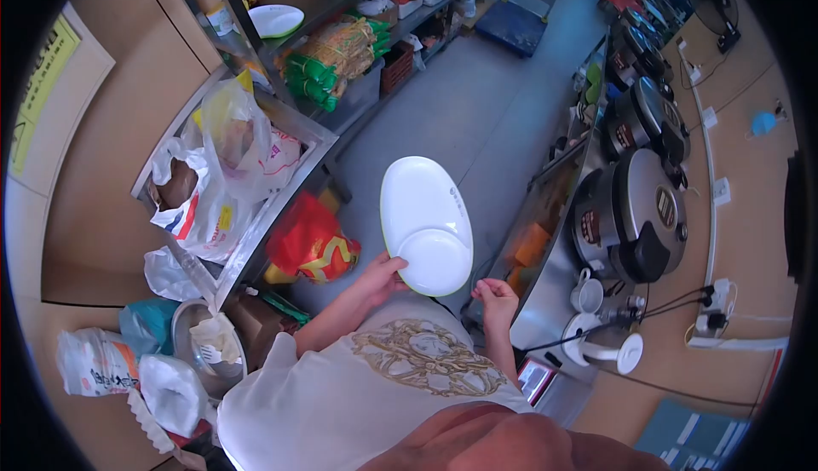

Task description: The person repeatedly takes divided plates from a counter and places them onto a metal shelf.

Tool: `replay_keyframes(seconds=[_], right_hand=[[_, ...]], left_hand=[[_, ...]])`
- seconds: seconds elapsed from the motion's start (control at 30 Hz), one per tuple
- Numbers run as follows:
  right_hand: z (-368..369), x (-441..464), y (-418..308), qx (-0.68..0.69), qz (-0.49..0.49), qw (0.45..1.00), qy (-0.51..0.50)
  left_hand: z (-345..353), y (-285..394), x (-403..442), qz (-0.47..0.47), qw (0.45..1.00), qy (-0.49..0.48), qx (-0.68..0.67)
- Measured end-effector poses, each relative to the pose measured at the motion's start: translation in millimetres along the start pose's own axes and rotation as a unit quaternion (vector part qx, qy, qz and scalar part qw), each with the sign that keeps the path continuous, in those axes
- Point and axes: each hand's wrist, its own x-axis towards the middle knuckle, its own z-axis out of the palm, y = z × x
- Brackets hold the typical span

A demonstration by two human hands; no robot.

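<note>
My left hand (383,276) grips the lower left edge of a white oval divided plate (423,207), its thumb on top of the rim. The plate has a round section at its near end, a larger section beyond, a green edge and small dark print along its right side. It is held over the aisle in front of my body. My right hand (496,298) is apart from the plate, just to its lower right, with the fingers curled and the fingertips pinched together. Whatever may be between those fingertips is too small to make out.
Metal shelves on the left hold another white plate (275,21) and green-wrapped bundles (335,60). Plastic bags (226,156) fill a steel table; a red bag (308,241) stands beneath. Large cookers (630,213) and a white mug (586,292) line the right counter. A blue cart (511,28) stands ahead.
</note>
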Motion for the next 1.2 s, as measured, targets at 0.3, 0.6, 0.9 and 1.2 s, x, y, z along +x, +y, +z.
replay_keyframes(seconds=[0.3, 0.6, 0.9, 1.2], right_hand=[[-4.4, 105.8, -49.8, -0.132, -0.005, 0.990, -0.047], [18.7, 178.8, -23.8, -0.176, -0.012, 0.979, -0.107], [62.4, 253.5, -31.2, -0.227, -0.055, 0.971, -0.043], [163.1, 325.9, -78.4, -0.212, -0.078, 0.974, 0.027]], left_hand=[[55.7, 23.7, 47.9, 0.047, 0.998, 0.036, -0.020], [67.0, 46.0, 75.7, 0.046, 0.997, 0.048, -0.025], [59.2, 124.3, 168.2, 0.031, 0.999, 0.003, -0.013], [47.5, 247.4, 244.7, 0.016, 0.998, -0.047, 0.045]])
